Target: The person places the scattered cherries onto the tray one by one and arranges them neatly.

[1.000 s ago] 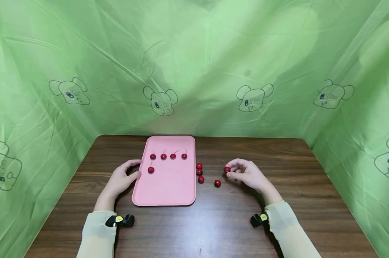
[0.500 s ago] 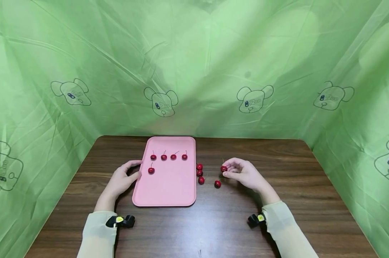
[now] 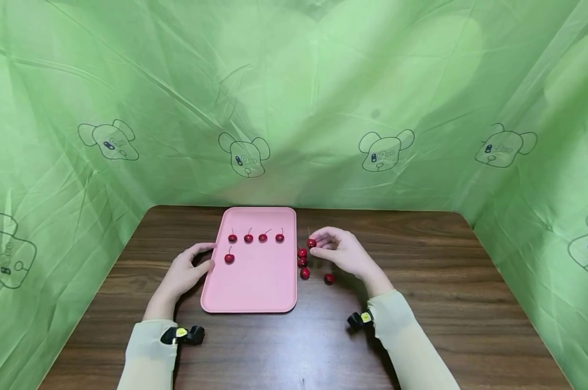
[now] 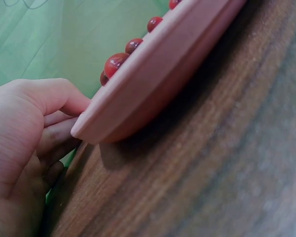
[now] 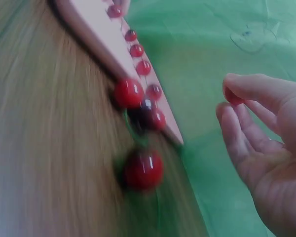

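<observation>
A pink tray [image 3: 259, 287] lies on the table, bearing a row of red cherries and one cherry [image 3: 229, 259] below the row's left end. My left hand [image 3: 181, 273] holds the tray's left edge; in the left wrist view, its thumb and finger meet at the rim [image 4: 84, 126]. My right hand [image 3: 344, 252] pinches a stemmed cherry [image 3: 311, 243] between thumb and fingers, just beyond the tray's right edge. Fingertips partly cover this cherry in the right wrist view. Beneath it, three cherries [image 3: 302, 262] line the tray's right side. Another cherry [image 3: 328, 279] lies farther right.
The brown wooden table [image 3: 450, 303] stretches out to both sides of the tray. Green fabric [image 3: 313, 97] with printed bear heads encloses its back and sides. Black wrist devices [image 3: 359, 320] sit at both cuffs.
My right hand has carried its cherry left and slightly away from me, toward the tray's right edge. My left hand stays on the tray, and the other cherries have not moved.
</observation>
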Demonstrator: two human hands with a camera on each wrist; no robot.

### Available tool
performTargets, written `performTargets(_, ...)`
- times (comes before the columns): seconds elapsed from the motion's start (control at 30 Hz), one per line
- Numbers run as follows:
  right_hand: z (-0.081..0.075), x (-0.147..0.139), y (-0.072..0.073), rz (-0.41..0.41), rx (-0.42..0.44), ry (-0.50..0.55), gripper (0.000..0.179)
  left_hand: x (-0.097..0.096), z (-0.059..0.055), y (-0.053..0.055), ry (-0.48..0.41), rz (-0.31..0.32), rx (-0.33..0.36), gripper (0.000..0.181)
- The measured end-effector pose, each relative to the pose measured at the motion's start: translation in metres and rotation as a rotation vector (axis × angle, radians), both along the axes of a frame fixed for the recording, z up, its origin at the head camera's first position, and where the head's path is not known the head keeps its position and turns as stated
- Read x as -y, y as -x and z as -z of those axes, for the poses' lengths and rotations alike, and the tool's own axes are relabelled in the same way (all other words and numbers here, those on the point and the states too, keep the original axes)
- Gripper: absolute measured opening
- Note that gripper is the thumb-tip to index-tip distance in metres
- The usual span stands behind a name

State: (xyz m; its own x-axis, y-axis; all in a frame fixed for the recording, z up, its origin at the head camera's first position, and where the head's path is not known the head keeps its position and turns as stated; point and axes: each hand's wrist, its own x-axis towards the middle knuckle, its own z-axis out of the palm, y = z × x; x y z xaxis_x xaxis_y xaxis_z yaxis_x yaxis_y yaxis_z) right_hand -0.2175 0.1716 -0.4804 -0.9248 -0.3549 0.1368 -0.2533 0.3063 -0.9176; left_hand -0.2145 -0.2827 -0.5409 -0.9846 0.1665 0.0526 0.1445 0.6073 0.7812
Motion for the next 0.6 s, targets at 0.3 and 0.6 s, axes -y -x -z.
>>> performTargets(0.3, -0.001, 0.055, 0.013, 0.037, -0.068, -0.050, 0.029, 0.000, 0.001, -0.001, -0.003, -0.001, 0.003, 0.046)
performTargets(0.6, 0.001, 0.103, 0.017, 0.135, -0.047, -0.015, 0.030, 0.001, 0.000, 0.000, -0.010, 0.003, -0.003, 0.046)
